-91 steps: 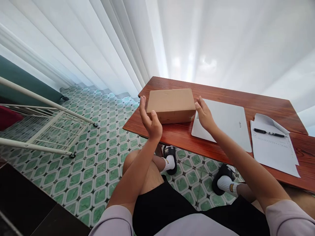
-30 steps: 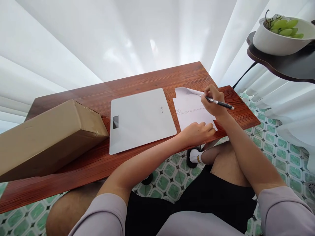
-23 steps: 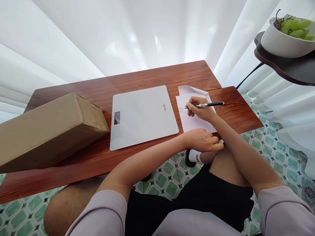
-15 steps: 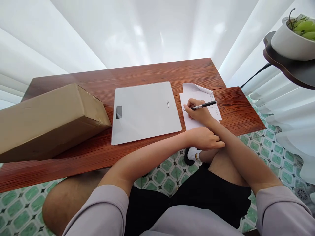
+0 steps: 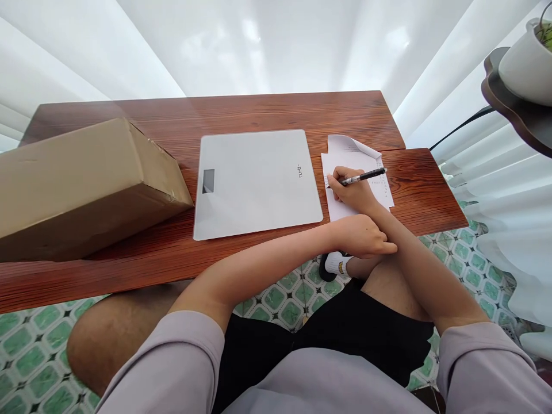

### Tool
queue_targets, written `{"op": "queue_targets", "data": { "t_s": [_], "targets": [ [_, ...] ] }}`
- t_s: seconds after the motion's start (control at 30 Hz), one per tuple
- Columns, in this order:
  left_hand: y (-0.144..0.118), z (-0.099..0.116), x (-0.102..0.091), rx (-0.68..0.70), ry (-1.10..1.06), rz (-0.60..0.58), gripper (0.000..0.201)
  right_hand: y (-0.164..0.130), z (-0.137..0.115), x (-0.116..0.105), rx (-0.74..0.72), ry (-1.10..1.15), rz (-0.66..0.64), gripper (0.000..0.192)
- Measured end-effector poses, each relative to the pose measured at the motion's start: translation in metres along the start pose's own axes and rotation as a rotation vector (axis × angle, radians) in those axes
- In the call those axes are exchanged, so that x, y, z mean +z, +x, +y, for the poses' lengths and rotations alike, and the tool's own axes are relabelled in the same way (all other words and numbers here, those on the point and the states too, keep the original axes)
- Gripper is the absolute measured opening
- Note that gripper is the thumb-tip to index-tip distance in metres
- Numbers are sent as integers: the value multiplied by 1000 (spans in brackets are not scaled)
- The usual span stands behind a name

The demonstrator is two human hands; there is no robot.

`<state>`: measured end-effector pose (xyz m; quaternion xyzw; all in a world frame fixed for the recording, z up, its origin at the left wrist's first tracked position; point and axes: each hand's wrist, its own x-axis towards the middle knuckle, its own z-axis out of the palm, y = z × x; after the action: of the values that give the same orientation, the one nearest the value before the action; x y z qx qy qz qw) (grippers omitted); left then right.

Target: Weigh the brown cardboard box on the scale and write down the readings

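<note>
Pen [image 5: 362, 177] lying left-right, tip left, on paper [image 5: 379, 190]

— What lies on the wooden table [image 5: 259, 109] at the left?
— A long brown cardboard box [image 5: 81, 184], lying on its side, its near end by the corner of a flat white scale [image 5: 254, 181]. The scale sits mid-table, its small dark display toward the box.
— And off the table?
— White curtains [image 5: 215, 46] hang behind. At the far right a dark shelf [image 5: 513, 109] carries a white bowl [image 5: 524, 66]. Below, green patterned floor tiles [image 5: 280, 296] show
</note>
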<state>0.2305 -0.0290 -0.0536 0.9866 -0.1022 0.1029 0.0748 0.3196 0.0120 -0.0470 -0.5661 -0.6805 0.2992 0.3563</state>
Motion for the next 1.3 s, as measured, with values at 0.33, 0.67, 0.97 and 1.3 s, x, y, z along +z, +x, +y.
{"op": "queue_targets", "data": {
  "t_s": [0.33,0.67,0.97,1.3],
  "targets": [
    [-1,0,1,-6,3,28,17,1,-3,1,-32,-28,4,37],
    [0,1,-4,-14,-11,-8,19,0,3,2,-49,28,36,34],
    [0,1,-4,-10,-12,-8,22,1,-2,2,-16,5,33,36],
    [-1,0,-3,-7,-13,6,18,1,0,3,26,56,49,34]
  ]
}}
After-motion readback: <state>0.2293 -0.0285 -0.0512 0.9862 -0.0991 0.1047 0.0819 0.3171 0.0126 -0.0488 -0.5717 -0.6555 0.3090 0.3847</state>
